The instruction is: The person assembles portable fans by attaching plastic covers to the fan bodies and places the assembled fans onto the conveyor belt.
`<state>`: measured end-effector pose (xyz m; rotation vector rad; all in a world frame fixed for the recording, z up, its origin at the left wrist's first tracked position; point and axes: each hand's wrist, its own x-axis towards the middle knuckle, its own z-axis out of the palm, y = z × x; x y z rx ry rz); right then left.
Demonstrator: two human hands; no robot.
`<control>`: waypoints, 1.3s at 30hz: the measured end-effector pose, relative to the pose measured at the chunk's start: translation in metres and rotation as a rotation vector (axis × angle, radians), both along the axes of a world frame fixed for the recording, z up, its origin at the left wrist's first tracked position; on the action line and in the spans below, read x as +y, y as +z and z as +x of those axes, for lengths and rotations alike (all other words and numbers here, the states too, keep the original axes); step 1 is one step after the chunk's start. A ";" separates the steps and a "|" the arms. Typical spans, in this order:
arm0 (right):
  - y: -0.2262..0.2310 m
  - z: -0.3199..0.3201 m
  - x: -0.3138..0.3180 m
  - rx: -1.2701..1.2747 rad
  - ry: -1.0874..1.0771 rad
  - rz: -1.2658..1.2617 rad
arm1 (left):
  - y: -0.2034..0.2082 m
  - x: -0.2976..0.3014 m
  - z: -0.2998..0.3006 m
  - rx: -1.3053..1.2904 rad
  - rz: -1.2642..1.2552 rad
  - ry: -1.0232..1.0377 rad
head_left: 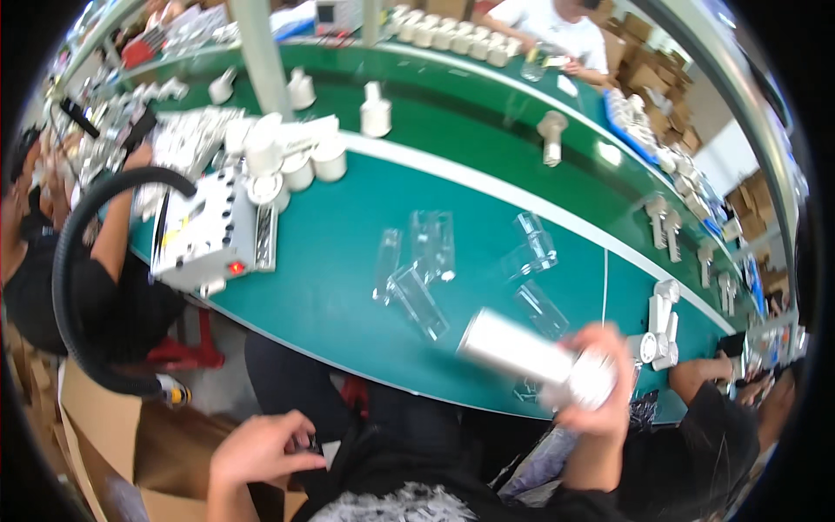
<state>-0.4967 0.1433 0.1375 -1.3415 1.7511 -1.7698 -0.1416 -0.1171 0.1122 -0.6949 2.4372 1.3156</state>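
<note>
My right hand [611, 396] is wrapped round the round end of a white cylinder-shaped device [515, 346], lifted over the front edge of the green table. The device is tilted, its long barrel pointing up and left, and motion blurs it a little. Low at the left, over my lap, my left hand [261, 448] has its fingers curled in. Something dark shows between its fingers and thumb, too small to name, with a pale scrap beside it. Several clear plastic tubes [419, 300] lie scattered on the table beyond the device.
A grey metal control box [202, 230] with a black hose [63, 261] stands left, beside white housings [297, 170]. Behind runs a green conveyor [487, 130] carrying white devices. More white devices [664, 326] lie right. An open carton [183, 444] sits lower left. Co-workers sit on both sides and opposite.
</note>
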 end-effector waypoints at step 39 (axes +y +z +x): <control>0.088 0.012 -0.082 0.517 0.056 0.420 | -0.173 0.027 0.094 1.098 1.378 0.875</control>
